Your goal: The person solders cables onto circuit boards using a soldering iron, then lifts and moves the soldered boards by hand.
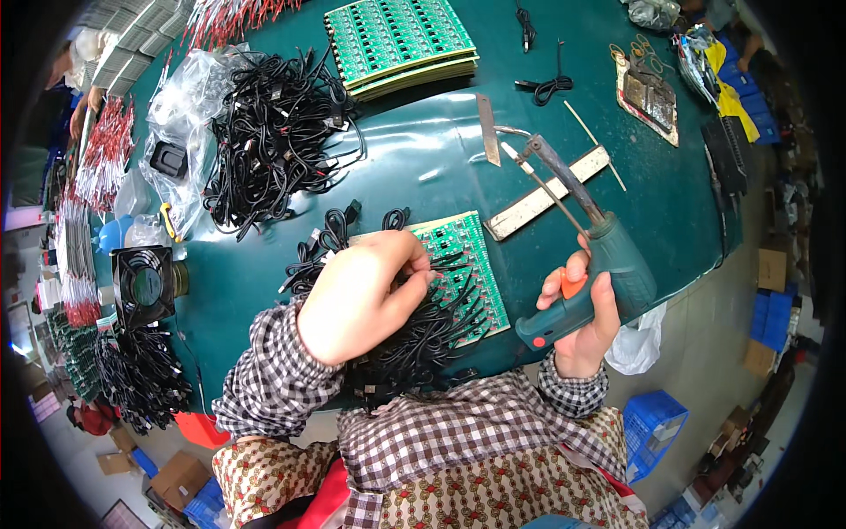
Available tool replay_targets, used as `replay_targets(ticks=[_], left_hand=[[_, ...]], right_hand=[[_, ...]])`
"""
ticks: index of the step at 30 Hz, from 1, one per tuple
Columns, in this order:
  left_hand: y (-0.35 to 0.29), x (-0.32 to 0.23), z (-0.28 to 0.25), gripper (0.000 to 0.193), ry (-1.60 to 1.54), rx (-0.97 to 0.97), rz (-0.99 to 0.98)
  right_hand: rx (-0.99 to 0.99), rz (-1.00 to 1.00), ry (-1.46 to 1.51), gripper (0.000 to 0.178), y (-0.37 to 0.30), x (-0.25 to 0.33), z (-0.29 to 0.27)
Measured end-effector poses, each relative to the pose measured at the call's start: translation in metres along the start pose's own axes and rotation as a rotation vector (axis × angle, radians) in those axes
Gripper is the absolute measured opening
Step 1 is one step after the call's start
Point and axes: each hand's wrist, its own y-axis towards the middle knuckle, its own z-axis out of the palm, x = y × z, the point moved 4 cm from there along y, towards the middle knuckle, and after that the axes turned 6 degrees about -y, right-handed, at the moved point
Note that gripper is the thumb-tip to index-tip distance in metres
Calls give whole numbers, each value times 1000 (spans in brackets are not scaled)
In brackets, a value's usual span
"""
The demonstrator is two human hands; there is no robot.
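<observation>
A green circuit board panel (489,291) lies on the table in front of me, with a row of black cables (441,322) fanned across it. Over its left part, my left hand (361,286) pinches the end of a thin cable between thumb and fingers. The cable's tip is mostly hidden by the fingers. To the right, my right hand (586,326) grips a dark green soldering gun (621,264) by its handle, fingers around the orange-red trigger. The gun's metal tip (515,132) points up and away, apart from the board.
Beyond the board lie a tangled pile of black cables (273,141) and a stack of green circuit boards (401,53). A whitish bar (546,194) rests behind the gun. At the left stands a black fan (144,286); a grimy flat tray (648,97) lies far right.
</observation>
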Motion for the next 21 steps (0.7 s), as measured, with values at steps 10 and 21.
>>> replay_targets(ticks=[10,21], left_hand=[[16,-11,4,12,-296,-90,-64],[-2,-27,9,15,-307,-209,32]], right_hand=[[-3,-22,-151,30,13,9,26],[82,-26,-461,9,15,8,63]])
